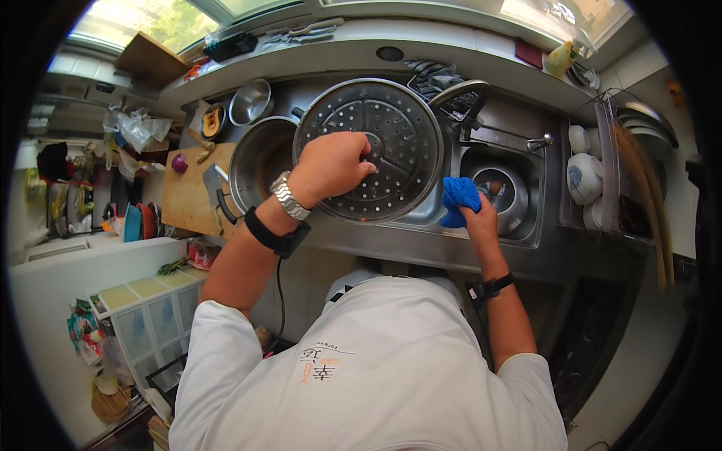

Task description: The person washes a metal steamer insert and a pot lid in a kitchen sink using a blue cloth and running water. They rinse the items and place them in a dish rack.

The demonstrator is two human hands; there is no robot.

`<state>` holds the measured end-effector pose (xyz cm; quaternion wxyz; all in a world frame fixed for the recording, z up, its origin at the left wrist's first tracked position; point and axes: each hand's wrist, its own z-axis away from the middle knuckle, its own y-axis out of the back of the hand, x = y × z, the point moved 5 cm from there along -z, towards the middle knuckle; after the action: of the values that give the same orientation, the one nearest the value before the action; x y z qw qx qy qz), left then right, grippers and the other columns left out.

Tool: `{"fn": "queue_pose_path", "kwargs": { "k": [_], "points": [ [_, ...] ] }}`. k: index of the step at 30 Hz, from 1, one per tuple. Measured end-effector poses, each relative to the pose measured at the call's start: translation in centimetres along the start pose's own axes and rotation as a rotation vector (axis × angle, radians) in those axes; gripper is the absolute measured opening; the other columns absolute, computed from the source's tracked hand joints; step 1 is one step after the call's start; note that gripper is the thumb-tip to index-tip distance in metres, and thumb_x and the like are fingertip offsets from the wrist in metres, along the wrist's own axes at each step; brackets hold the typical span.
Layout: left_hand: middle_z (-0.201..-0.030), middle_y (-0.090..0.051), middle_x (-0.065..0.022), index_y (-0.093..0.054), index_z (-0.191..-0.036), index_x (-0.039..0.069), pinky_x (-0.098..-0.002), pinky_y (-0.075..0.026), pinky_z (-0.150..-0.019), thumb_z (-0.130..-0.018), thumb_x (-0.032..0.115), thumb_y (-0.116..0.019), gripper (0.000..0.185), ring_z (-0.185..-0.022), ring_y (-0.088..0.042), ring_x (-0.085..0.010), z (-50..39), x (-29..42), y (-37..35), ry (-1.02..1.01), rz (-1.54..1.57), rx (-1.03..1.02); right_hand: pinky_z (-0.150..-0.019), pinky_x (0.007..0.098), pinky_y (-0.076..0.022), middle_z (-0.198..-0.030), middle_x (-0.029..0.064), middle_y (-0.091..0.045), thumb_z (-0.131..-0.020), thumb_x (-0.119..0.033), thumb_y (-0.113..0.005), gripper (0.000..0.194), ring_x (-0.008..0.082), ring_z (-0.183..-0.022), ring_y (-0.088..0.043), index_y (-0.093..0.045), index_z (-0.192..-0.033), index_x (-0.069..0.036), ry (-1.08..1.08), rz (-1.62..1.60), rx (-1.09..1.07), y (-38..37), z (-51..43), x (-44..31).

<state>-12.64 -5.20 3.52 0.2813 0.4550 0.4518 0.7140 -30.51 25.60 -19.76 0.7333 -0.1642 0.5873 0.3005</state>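
Note:
A round metal steamer tray (395,135) with many small holes lies over the basin on the left, partly covering a deep steel pot (254,163). My left hand (338,163) is above the tray's middle with its fingers curled. Its palm side is hidden, so whether it grips anything does not show. Bunched in my right hand (479,217) is a blue cloth (459,200), in front of the right-hand sink basin (536,225). A steel bowl (518,211) with a brownish item inside sits in that basin.
A cleaver (213,181) and a purple onion (179,163) lie on a wooden cutting board (192,197) at left. Behind it are a cut squash (212,122) and a steel bowl (250,101). The faucet (465,132) rises behind the sink; a dish rack (606,163) holds bowls.

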Motion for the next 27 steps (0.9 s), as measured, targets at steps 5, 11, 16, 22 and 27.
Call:
{"fn": "queue_pose_path", "kwargs": {
  "k": [5, 11, 16, 22, 27],
  "points": [
    [-0.101, -0.084, -0.0125, -0.079, -0.119, 0.007, -0.0501, -0.063, -0.085, -0.098, 0.028, -0.089, 0.031, -0.098, -0.082, -0.0375, -0.7, 0.8, -4.3, 0.020, -0.015, 0.012, -0.095, 0.0322, -0.0593, -0.110, 0.0007, -0.078, -0.103, -0.006, -0.081, 0.030, 0.0104, -0.100, -0.069, -0.079, -0.133, -0.001, -0.003, 0.049, 0.051, 1.7, 0.5, 0.4],
    [-0.099, -0.084, -0.0124, -0.079, -0.121, 0.007, -0.0483, -0.062, -0.080, -0.100, 0.027, -0.089, 0.031, -0.095, -0.082, -0.0363, 0.4, 1.1, -7.6, -0.030, 0.129, 0.133, -0.098, 0.0330, -0.0604, -0.116, 0.0038, -0.079, -0.104, -0.008, -0.081, 0.036, 0.0125, -0.102, -0.072, -0.074, -0.138, 0.000, -0.007, -0.072, -0.007, 1.6, 1.1, -0.6],
    [-0.099, -0.084, -0.0125, -0.079, -0.123, 0.006, -0.0423, -0.064, -0.076, -0.099, 0.024, -0.091, 0.033, -0.087, -0.082, -0.0321, 1.4, 0.2, -10.9, -0.031, 0.268, 0.289, -0.100, 0.0350, -0.0619, -0.122, 0.0074, -0.079, -0.103, -0.023, -0.090, 0.056, 0.0152, -0.105, -0.074, -0.067, -0.147, 0.003, 0.033, -0.270, -0.087, 0.1, 1.5, -3.6],
    [-0.104, -0.085, -0.0124, -0.078, -0.126, 0.002, -0.0348, -0.066, -0.080, -0.100, 0.015, -0.093, 0.032, -0.089, -0.084, -0.0236, 2.5, -2.6, -16.8, 0.037, 0.514, 0.414, -0.098, 0.0366, -0.0638, -0.122, 0.0124, -0.081, -0.091, -0.031, -0.103, 0.068, 0.0190, -0.107, -0.077, -0.072, -0.144, -0.001, 0.281, 0.199, -0.159, -2.3, 2.2, -8.1],
    [-0.121, -0.084, -0.0101, -0.076, -0.136, 0.001, -0.0321, -0.065, -0.092, -0.106, 0.014, -0.089, 0.035, -0.104, -0.081, -0.0155, 1.8, -5.8, -23.1, 0.221, 0.873, 0.321, -0.081, 0.0402, -0.0634, -0.102, 0.0152, -0.079, -0.082, -0.021, -0.104, 0.047, 0.0342, -0.088, -0.077, -0.082, -0.119, -0.003, 0.529, 0.462, -0.173, -6.3, 2.3, -9.6]
  ]
}}
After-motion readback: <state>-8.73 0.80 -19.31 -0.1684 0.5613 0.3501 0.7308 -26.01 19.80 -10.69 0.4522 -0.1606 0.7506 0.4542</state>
